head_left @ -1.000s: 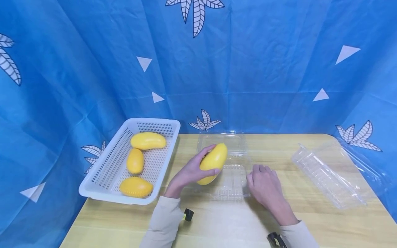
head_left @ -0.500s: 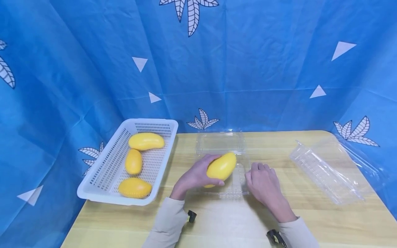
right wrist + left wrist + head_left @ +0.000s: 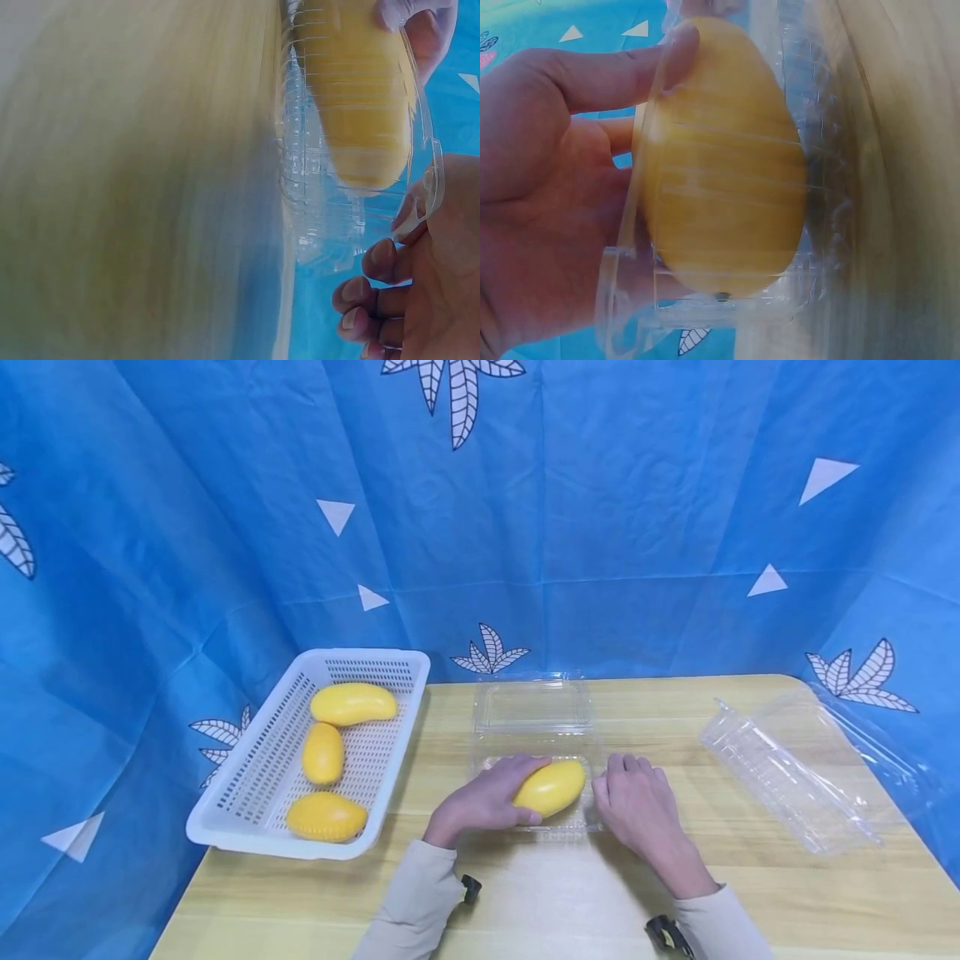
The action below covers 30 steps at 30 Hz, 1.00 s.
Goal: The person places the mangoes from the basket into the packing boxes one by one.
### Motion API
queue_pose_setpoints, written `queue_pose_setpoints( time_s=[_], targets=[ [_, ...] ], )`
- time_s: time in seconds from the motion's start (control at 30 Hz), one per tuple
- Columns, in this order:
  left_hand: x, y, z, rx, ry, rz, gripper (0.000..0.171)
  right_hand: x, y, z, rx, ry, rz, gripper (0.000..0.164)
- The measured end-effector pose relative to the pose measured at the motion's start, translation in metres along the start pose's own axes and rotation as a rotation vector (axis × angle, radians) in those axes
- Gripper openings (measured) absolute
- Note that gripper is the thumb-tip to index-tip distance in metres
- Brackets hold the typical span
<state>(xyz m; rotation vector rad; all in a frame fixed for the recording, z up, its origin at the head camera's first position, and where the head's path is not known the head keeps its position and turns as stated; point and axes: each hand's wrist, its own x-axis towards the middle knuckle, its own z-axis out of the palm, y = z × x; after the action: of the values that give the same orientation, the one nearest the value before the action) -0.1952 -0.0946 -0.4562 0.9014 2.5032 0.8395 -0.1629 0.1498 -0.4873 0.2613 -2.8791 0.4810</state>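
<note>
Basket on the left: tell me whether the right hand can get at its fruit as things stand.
Probably not straight across: the left hand, gripping a yellow fruit, lies between the right hand and the basket.

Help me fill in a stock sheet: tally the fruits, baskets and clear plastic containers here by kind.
Yellow fruits: 4 (three in the basket, one in the left hand)
White basket: 1
Clear containers: at least 2 (open container around the held fruit; right-hand container, possibly more than one piece)
Total: at least 7
</note>
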Motion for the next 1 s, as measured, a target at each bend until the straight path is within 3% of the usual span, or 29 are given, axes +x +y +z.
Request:
queue_pose_setpoints(
  time_s=[0.4, 1.0],
  targets=[
    [0.0019, -0.0008, -0.002, -0.026, -0.037, 0.01, 0.079, 0.0011, -0.0007, -0.0013, 0.011, -0.011, 0.012, 0.024],
    [-0.0004, 0.0087, -0.0043, 0.07, -0.049, 0.041, 0.062, 0.001, 0.0009, 0.0008, 0.021, 0.0, 0.015, 0.024]
  ],
)
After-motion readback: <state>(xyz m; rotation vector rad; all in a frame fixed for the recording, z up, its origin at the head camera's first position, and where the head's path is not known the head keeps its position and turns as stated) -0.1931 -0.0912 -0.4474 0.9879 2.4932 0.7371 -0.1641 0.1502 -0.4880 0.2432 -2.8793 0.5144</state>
